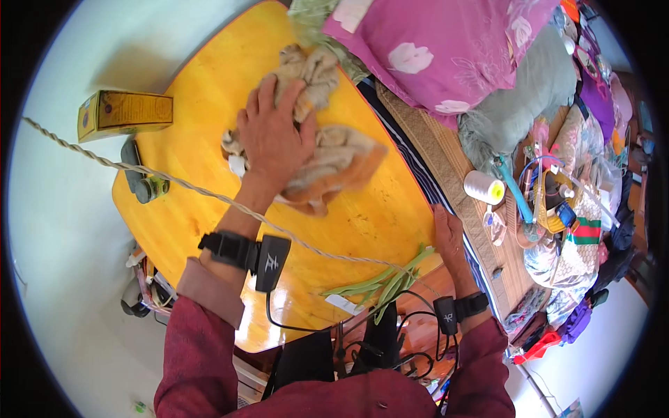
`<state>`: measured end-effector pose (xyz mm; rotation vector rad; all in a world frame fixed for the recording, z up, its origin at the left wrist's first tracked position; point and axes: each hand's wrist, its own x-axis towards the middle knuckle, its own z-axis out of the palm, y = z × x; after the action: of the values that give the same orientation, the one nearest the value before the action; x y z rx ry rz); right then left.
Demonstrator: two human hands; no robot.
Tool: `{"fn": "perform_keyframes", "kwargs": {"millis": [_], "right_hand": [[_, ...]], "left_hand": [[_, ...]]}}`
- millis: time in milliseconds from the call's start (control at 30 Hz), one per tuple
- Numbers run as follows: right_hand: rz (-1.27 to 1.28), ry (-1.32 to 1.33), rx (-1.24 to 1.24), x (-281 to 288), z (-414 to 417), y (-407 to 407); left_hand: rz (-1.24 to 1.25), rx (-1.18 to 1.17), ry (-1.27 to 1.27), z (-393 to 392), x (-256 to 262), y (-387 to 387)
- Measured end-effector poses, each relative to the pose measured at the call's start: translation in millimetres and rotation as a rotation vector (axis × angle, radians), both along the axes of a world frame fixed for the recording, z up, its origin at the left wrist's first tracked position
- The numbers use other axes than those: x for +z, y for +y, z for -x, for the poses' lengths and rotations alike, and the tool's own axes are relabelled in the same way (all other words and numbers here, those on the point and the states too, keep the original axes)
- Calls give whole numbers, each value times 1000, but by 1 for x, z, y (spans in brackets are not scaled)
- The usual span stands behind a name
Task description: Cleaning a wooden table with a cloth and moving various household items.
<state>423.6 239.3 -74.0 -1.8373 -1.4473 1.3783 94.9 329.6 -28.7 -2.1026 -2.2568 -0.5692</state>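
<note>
My left hand presses, fingers spread, on a crumpled beige and orange cloth that lies on the yellow wooden table. Part of the cloth bunches up beyond my fingertips, and its right end is blurred. At the table's right edge rests my right hand, with its fingers near the rim; whether it grips the edge is unclear. Long green bean pods lie at the near right corner, next to a white slip.
A yellow box and a small lidded jar stand at the left. A twisted cord crosses the view. Black cables hang from my wrist devices. At the right, a bed with a woven mat holds a thread spool and heaped fabrics.
</note>
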Motion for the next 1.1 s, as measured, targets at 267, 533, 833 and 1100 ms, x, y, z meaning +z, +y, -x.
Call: {"fn": "perform_keyframes", "kwargs": {"millis": [267, 533, 833, 1100], "right_hand": [[-12, 12, -3, 1, 6, -1], [-200, -74, -40, 2, 3, -4], [-172, -74, -10, 10, 8, -1], [-185, -128, -25, -1, 6, -5]], "left_hand": [[148, -395, -123, -107, -6, -73], [287, -643, -165, -95, 4, -94], [-8, -150, 41, -63, -8, 26], [212, -524, -134, -116, 1, -93]]}}
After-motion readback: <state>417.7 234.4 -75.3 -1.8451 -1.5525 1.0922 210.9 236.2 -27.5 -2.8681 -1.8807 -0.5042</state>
